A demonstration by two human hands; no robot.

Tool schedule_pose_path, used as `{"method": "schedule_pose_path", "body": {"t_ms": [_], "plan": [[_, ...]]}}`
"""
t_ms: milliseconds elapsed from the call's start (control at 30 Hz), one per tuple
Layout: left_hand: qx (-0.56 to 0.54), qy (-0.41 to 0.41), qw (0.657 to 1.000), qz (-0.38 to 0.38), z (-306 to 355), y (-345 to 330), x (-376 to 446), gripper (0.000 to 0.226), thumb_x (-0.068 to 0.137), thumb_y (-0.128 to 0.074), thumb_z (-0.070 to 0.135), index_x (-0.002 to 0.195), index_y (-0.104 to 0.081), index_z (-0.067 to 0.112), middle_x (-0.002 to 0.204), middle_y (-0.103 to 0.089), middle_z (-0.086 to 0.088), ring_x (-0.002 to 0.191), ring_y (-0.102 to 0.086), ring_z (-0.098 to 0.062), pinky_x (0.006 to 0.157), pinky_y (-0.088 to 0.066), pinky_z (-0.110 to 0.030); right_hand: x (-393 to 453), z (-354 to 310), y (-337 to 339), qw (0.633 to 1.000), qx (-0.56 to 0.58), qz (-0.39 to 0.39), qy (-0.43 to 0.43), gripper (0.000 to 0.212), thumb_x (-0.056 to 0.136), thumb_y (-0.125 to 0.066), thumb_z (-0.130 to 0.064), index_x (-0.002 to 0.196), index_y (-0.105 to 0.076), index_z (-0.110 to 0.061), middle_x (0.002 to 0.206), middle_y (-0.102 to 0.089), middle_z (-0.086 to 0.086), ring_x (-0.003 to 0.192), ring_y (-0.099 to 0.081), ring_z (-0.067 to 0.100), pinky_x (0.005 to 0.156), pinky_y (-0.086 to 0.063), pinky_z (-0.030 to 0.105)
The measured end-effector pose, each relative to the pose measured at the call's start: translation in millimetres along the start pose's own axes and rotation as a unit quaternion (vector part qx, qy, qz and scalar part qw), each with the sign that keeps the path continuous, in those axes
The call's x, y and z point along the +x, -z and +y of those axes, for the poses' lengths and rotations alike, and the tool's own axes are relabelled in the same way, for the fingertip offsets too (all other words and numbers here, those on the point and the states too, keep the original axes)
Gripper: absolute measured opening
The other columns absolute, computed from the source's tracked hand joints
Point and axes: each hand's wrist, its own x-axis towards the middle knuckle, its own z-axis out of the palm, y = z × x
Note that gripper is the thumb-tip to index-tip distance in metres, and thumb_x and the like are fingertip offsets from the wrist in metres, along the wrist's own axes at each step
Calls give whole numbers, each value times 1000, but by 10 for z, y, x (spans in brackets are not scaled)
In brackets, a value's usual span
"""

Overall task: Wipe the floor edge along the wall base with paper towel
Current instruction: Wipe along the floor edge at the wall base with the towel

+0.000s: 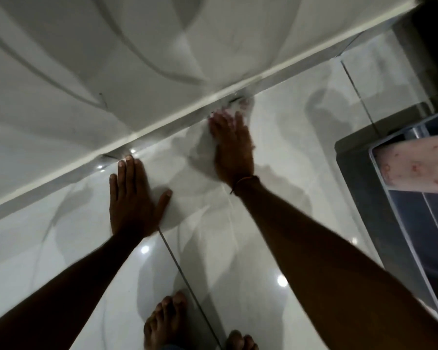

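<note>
A: What is seen at the centre of the frame?

B: A right hand (232, 147) is pressed flat, fingers extended, on a white paper towel (234, 111). The towel is blurred; only a crumpled bit is seen past the fingertips, just above centre, touching the floor edge at the wall base (162, 122).

A: Which way is the towel pointed?

B: Its shape cannot be told exactly. The hand over it is pointed up and slightly left, toward the wall. The wall base is run diagonally, from the lower left edge of the frame to the upper right.

A: And the other hand?

B: The left hand (132, 198) is laid open and flat on the glossy floor (276, 210), left of centre, fingers spread, fingertips just short of the base. Nothing is held in it.

A: What else is around?

B: A white marbled wall (99, 59) is seen across the upper left. A clear plastic bin (410, 213) is set at the right edge, well apart from the towel, with a pale pink speckled thing (415, 168) lying in it. Bare toes (167, 319) are seen at the bottom centre. A dark upright shape is seen at the upper right corner, too blurred to be named. A thread band (245, 181) is worn on the right wrist.

A: Is anything in the way along the base?

B: Between the two hands, the strip is seen bare.
</note>
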Motion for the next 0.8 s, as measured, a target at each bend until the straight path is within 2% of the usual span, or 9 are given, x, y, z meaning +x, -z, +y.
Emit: {"method": "schedule_pose_path", "body": {"t_ms": [133, 267, 400, 500, 633, 733, 767, 800], "plan": [[-7, -3, 1000, 4, -31, 6, 26, 102, 99, -33, 73, 167, -10, 0, 176, -10, -23, 165, -5, -36, 133, -4, -50, -252, -643, -205, 998, 11, -20, 54, 73, 92, -32, -9, 163, -43, -22, 172, -39, 2, 165, -22, 39, 134, -22, 54], [-7, -4, 1000, 3, -57, -6, -3, 102, 99, -31, 74, 167, -10, 0, 176, -9, -23, 165, -3, -35, 133, -4, -51, -384, -881, -318, 994, -8, -46, 102, 72, 94, -32, -9, 164, -40, -23, 173, -38, -1, 165, -22, 37, 131, -26, 54], [-13, -4, 1000, 8, -55, -2, -9, 103, 99, -31, 75, 167, -11, 0, 176, -10, -22, 165, -5, -35, 133, -4, -50, -388, -784, -335, 978, -48, -71, 188, 72, 94, -25, -13, 164, -40, -25, 174, -36, -4, 165, -23, 36, 134, -19, 48], [-10, -5, 1000, 14, -61, 8, -17, 102, 99, -33, 73, 166, -13, -1, 176, -12, -23, 165, -7, -36, 133, -7, -52, -357, -770, -317, 980, -25, -80, 180, 75, 93, -22, -10, 163, -41, -25, 174, -36, -5, 166, -22, 33, 134, -14, 45], [-9, -3, 1000, 18, -57, -1, -33, 101, 99, -35, 72, 166, -14, -1, 175, -13, -24, 164, -8, -36, 133, -8, -52, -373, -759, -313, 981, -17, -79, 175, 74, 93, -22, -9, 163, -41, -26, 172, -39, -5, 165, -23, 31, 136, -16, 46], [-13, -4, 1000, 18, -37, 0, -36, 100, 99, -39, 69, 166, -14, 0, 175, -13, -23, 164, -8, -36, 133, -8, -52, -176, -509, -214, 982, -30, -26, 183, 67, 98, -29, -3, 158, -50, -25, 167, -48, 2, 160, -35, 33, 133, -27, 49], [-17, -6, 1000, 21, -34, 3, -32, 99, 99, -40, 68, 166, -14, 0, 175, -13, -23, 164, -8, -36, 133, -8, -52, -80, -320, -153, 983, -48, -12, 175, 65, 100, -32, -4, 159, -47, -27, 167, -48, 3, 159, -39, 32, 132, -29, 48], [-19, -7, 1000, 23, -35, 6, -31, 98, 99, -41, 67, 166, -14, 0, 175, -14, -22, 164, -8, -36, 133, -8, -52, -8, -118, -49, 983, -80, -14, 167, 67, 101, -31, -8, 164, -35, -32, 170, -44, 1, 159, -38, 30, 132, -28, 48]]}}
